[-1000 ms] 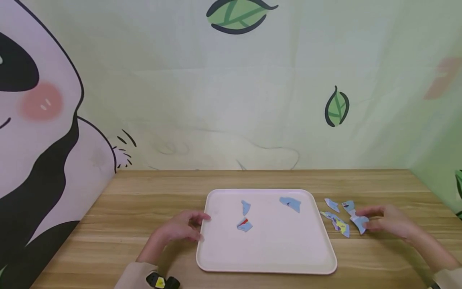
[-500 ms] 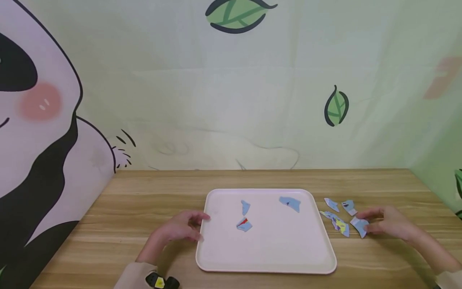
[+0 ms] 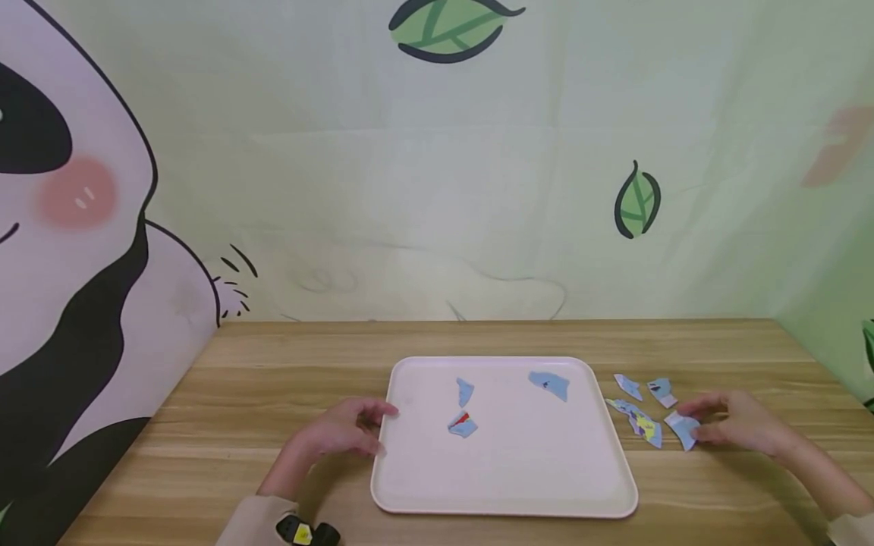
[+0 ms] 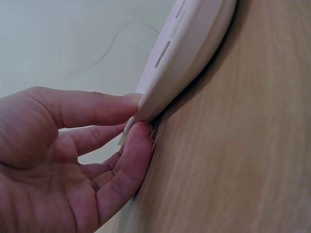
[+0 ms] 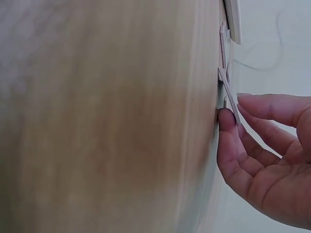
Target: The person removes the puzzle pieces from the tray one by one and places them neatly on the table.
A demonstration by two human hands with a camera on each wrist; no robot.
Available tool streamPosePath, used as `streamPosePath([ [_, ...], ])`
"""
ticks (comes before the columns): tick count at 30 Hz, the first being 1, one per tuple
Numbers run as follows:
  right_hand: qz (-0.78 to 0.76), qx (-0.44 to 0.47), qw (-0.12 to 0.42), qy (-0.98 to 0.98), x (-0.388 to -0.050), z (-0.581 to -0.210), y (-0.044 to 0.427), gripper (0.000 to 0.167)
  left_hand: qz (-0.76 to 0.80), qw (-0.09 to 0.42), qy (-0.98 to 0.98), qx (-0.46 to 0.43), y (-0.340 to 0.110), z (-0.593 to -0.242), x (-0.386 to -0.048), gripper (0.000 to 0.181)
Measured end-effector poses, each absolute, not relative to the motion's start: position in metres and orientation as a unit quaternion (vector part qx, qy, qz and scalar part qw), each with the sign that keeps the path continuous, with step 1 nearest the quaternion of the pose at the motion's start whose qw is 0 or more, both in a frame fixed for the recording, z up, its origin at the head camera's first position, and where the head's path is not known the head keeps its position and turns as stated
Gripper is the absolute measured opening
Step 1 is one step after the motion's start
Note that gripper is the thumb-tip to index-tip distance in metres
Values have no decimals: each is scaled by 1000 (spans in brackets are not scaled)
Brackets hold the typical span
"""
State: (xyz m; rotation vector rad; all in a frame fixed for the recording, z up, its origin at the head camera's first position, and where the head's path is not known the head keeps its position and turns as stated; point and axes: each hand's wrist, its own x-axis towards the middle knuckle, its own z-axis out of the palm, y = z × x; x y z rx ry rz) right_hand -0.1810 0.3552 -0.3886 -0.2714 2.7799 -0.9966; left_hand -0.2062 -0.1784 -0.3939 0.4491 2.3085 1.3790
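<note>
My left hand [image 3: 344,428] grips the left rim of a white rectangular tray [image 3: 505,470]; in the left wrist view the thumb lies on the rim, with curled fingers at its outer edge. At the right, my right hand [image 3: 744,423] pinches a blue, irregular puzzle piece [image 3: 681,429]. That piece [image 5: 230,96] stands tilted between the fingertips in the right wrist view, its near end off the table. Beside it lie a blue piece with a dark mark [image 3: 661,390], a yellow-and-purple piece [image 3: 640,425] and a small pale-blue piece [image 3: 627,386].
On the tray lie a larger blue piece [image 3: 549,385], a small blue piece [image 3: 465,391] and a blue piece with red [image 3: 463,425]. The wooden table [image 3: 307,345] meets a wall [image 3: 341,189] printed with a panda and leaves.
The pinched blue piece has separated from the dark-marked piece above it, shifting slightly right and toward me with my right hand. My left hand and the tray stay put.
</note>
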Motion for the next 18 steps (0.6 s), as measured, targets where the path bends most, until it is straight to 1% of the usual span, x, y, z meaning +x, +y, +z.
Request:
streamPosePath([
  [8, -326, -89, 86, 937, -180, -387, 355, 36, 490, 204, 832, 161, -178, -394, -206, 52],
  [18, -346, -100, 95, 928, -180, -385, 358, 37, 493, 207, 830, 155, -178, -393, -205, 52],
])
